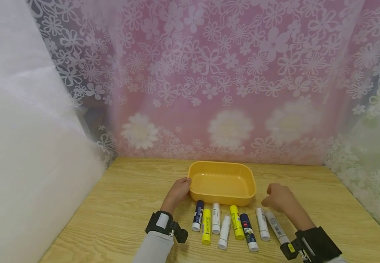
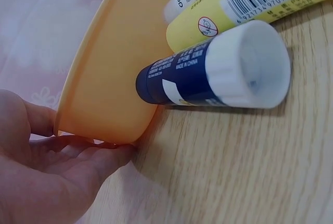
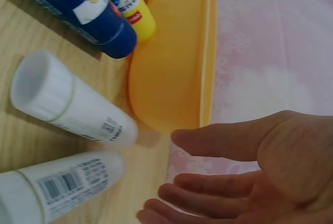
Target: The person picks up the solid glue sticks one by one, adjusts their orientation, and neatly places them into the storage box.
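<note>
A yellow-orange plastic tub (image 1: 222, 200) stands on the wooden table, its inside bare. My left hand (image 1: 179, 190) pinches its left end, thumb at the rim and fingers under it in the left wrist view. Just right of the tub is my right hand (image 1: 278, 197), holding nothing; the right wrist view shows its thumb (image 3: 223, 139) and fingers apart. Glue sticks lie in a row before the tub: a navy one (image 1: 198, 215) at the left, a yellow one (image 1: 206, 226), another yellow (image 1: 237, 221), another navy (image 1: 248, 232) and several white ones (image 1: 262, 224).
The wooden table (image 1: 137, 190) reaches back to a pink flowered curtain (image 1: 183, 120). A white sheet (image 1: 28, 146) hangs along the left side, and a flowered sheet (image 1: 371, 160) along the right. The rightmost white glue stick (image 1: 277, 227) lies beneath my right forearm's side.
</note>
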A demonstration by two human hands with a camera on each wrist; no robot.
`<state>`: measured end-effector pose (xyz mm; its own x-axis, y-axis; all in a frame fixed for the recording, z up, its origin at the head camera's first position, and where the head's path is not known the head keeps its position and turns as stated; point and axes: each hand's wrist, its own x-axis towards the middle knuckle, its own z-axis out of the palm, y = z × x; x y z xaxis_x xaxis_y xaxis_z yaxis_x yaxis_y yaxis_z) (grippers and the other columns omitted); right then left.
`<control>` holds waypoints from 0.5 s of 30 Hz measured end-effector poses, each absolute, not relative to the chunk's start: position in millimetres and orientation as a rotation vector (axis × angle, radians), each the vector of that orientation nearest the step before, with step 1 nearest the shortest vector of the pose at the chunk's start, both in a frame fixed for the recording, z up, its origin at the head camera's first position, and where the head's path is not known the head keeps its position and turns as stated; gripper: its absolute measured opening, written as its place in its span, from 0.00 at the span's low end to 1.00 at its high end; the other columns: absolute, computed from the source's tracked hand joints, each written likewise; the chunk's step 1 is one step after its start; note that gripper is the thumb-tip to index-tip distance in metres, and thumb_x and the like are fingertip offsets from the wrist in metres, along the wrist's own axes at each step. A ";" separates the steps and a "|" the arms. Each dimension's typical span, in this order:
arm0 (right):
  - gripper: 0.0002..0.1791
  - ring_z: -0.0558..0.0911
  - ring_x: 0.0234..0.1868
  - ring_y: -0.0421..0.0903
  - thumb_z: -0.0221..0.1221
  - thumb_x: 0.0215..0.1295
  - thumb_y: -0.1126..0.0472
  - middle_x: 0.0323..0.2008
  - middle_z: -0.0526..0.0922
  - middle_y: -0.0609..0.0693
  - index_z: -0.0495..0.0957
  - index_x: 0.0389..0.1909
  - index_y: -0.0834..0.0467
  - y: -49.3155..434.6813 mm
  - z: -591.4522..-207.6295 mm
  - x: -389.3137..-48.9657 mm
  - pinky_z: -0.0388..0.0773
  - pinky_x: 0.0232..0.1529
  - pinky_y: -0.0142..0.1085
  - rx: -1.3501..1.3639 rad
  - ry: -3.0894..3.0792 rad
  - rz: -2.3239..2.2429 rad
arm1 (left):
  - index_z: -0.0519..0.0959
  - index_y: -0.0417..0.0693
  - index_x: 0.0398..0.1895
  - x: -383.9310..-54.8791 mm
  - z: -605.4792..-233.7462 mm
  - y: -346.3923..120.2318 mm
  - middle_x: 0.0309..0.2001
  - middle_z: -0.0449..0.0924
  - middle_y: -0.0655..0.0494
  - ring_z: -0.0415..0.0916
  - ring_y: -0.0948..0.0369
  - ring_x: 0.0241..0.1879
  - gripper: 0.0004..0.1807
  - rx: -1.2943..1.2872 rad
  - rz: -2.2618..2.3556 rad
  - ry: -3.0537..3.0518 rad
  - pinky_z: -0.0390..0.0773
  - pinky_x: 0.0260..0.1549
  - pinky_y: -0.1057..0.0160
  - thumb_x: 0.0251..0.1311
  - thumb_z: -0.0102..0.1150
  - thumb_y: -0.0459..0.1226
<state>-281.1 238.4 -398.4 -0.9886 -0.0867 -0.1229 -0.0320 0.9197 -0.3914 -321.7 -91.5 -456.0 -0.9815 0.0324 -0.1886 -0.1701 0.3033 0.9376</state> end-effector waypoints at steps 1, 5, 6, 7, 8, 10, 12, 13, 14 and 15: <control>0.29 0.81 0.39 0.60 0.68 0.54 0.60 0.43 0.80 0.73 0.73 0.48 0.80 238.3 -399.7 -279.9 0.82 0.38 0.50 -0.087 2.923 -0.600 | 0.71 0.40 0.71 -321.8 -455.9 -91.4 0.64 0.77 0.45 0.73 0.47 0.65 0.27 -0.128 1.756 2.390 0.67 0.69 0.40 0.80 0.38 0.46; 0.28 0.79 0.31 0.54 0.67 0.54 0.63 0.38 0.79 0.68 0.72 0.48 0.80 237.2 -404.4 -275.6 0.80 0.27 0.41 -0.036 2.847 -0.638 | 0.70 0.39 0.71 -322.5 -456.5 -91.0 0.64 0.76 0.44 0.72 0.47 0.66 0.27 -0.122 1.752 2.396 0.67 0.69 0.40 0.80 0.38 0.46; 0.27 0.78 0.28 0.52 0.66 0.53 0.64 0.37 0.79 0.66 0.71 0.48 0.80 236.8 -405.7 -274.7 0.78 0.25 0.38 -0.021 2.833 -0.647 | 0.70 0.39 0.71 -322.7 -456.3 -91.0 0.65 0.76 0.44 0.72 0.47 0.66 0.27 -0.118 1.750 2.398 0.67 0.69 0.39 0.80 0.38 0.46; 0.27 0.77 0.27 0.51 0.65 0.52 0.65 0.36 0.78 0.65 0.71 0.48 0.80 236.3 -406.8 -274.2 0.76 0.22 0.36 -0.003 2.820 -0.655 | 0.70 0.38 0.71 -322.8 -456.2 -91.0 0.65 0.76 0.44 0.72 0.46 0.66 0.27 -0.116 1.752 2.396 0.67 0.69 0.39 0.80 0.38 0.46; 0.26 0.76 0.26 0.51 0.65 0.52 0.66 0.35 0.77 0.63 0.71 0.48 0.79 235.8 -407.9 -273.8 0.76 0.21 0.35 0.013 2.812 -0.661 | 0.69 0.38 0.72 -322.9 -456.0 -91.1 0.65 0.75 0.43 0.71 0.46 0.67 0.27 -0.111 1.755 2.393 0.67 0.69 0.39 0.80 0.38 0.46; 0.24 0.77 0.27 0.52 0.64 0.52 0.67 0.33 0.76 0.62 0.71 0.46 0.79 234.5 -410.3 -273.3 0.77 0.20 0.35 0.035 2.802 -0.651 | 0.68 0.38 0.72 -323.0 -455.8 -91.1 0.66 0.75 0.43 0.70 0.45 0.68 0.28 -0.104 1.760 2.384 0.67 0.69 0.40 0.80 0.37 0.46; 0.23 0.78 0.29 0.53 0.65 0.53 0.67 0.33 0.76 0.61 0.71 0.45 0.78 233.0 -412.7 -273.1 0.81 0.21 0.38 0.065 2.785 -0.634 | 0.68 0.38 0.73 -323.0 -455.7 -91.1 0.67 0.74 0.43 0.70 0.45 0.69 0.28 -0.100 1.764 2.377 0.67 0.69 0.40 0.80 0.37 0.46; 0.22 0.78 0.30 0.54 0.65 0.54 0.67 0.32 0.76 0.61 0.71 0.45 0.77 232.3 -413.7 -273.0 0.82 0.22 0.39 0.081 2.775 -0.626 | 0.67 0.37 0.73 -323.1 -455.9 -91.2 0.67 0.74 0.43 0.70 0.46 0.69 0.28 -0.099 1.769 2.371 0.67 0.69 0.41 0.80 0.37 0.46; 0.21 0.79 0.31 0.54 0.65 0.54 0.67 0.32 0.76 0.61 0.71 0.44 0.77 231.6 -414.7 -272.9 0.83 0.23 0.41 0.092 2.767 -0.611 | 0.67 0.37 0.73 -323.3 -456.2 -91.2 0.67 0.74 0.43 0.70 0.46 0.68 0.28 -0.100 1.771 2.368 0.67 0.69 0.41 0.80 0.37 0.46; 0.21 0.79 0.32 0.55 0.66 0.55 0.66 0.32 0.76 0.61 0.71 0.43 0.76 231.2 -415.8 -272.6 0.84 0.24 0.42 0.102 2.760 -0.599 | 0.67 0.37 0.73 -323.5 -456.5 -91.2 0.66 0.75 0.43 0.71 0.46 0.68 0.28 -0.102 1.771 2.366 0.68 0.69 0.41 0.80 0.37 0.46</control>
<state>-272.6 231.2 -415.8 -0.9481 0.0030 -0.3180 0.1345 0.9099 -0.3924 -323.5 -91.2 -456.5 -0.9807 0.0548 -0.1878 -0.1648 0.2862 0.9439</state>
